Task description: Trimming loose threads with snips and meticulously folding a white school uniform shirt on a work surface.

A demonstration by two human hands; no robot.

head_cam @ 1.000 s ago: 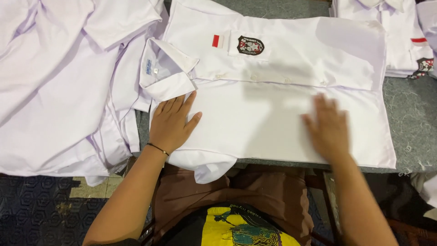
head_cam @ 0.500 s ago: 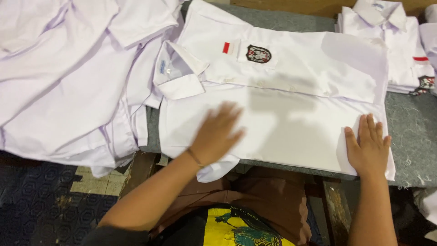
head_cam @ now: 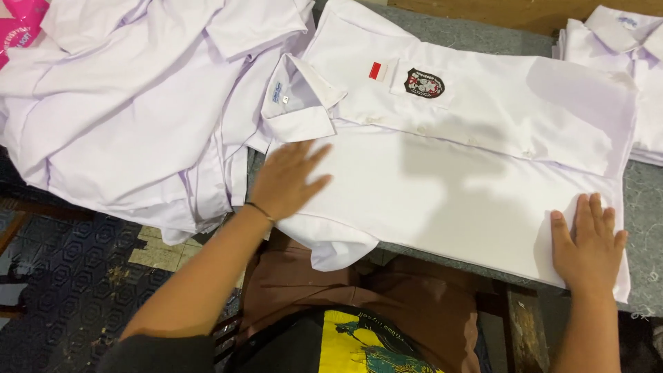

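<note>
Both hands lay flat with no grip closed, fingers spread: the left hand (head_cam: 289, 181) pressed the white shirt (head_cam: 469, 173) just below its collar (head_cam: 304, 103), the right hand (head_cam: 588, 242) pinned the hem end near the edge. The shirt lay lengthwise across the grey surface (head_cam: 483, 41), one sleeve (head_cam: 338, 249) drooping off the near edge. Smoothing it well probably called for even, outward palm strokes while keeping the placket straight. A heap of white shirts (head_cam: 131, 117) sat just beside it.

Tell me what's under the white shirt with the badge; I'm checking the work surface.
Under the white shirt lies a grey table. Both hands, left and right, press flat on top. Anything else beneath the shirt is covered.
</note>
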